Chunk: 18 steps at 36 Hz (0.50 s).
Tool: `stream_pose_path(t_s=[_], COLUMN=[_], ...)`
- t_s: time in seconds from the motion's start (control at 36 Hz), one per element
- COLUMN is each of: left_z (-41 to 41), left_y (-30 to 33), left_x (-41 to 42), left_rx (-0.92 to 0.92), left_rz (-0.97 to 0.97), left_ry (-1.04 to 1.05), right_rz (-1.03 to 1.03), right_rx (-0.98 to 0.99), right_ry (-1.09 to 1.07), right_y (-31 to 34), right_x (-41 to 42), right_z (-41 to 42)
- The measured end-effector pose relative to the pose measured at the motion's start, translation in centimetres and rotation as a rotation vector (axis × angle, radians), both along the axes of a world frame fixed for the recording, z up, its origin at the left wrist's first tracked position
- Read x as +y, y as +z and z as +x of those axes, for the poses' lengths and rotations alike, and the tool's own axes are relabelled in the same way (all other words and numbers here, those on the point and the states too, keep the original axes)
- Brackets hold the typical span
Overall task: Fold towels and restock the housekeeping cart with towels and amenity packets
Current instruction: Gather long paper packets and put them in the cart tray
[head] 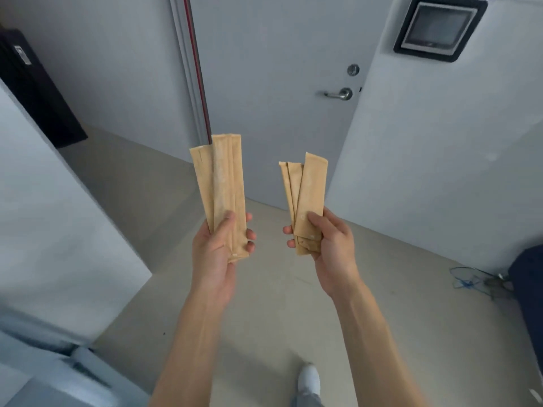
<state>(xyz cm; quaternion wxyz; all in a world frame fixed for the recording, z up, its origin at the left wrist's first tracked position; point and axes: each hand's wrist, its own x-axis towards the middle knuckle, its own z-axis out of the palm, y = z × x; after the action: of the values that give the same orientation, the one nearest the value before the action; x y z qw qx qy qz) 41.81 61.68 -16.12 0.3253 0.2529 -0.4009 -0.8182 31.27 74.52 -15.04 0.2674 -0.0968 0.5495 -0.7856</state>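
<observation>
The packets in both hands look like matt tan kraft paper, slightly creased, the door is smooth matt grey with a brushed-metal handle, and the floor is smooth, matt beige.

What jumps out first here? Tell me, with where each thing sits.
Two fans of tan paper packets held up mid-frame: the left hand grips the taller left bundle, the right hand the shorter right bundle. Behind them stands a pale door with a metal lever handle, and a dark-framed wall screen sits top right.
</observation>
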Motion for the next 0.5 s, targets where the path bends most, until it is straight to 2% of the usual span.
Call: stream_pose_path(t_s=[0.25,0.5], left_z=[-10.5,-21.9], left_y=[-0.3,3.1], left_x=[-7.4,-16.1], left_rx=[-0.065,-0.027], left_rz=[-0.08,-0.168], left_ry=[0.165,0.287], right_rz=[-0.055,-0.091], right_rx=[-0.007,0.024], right_ry=[0.117,0.264], right_y=[-1.0,1.7], right_x=[-10.2,-21.4], right_z=[-11.8,-24.9])
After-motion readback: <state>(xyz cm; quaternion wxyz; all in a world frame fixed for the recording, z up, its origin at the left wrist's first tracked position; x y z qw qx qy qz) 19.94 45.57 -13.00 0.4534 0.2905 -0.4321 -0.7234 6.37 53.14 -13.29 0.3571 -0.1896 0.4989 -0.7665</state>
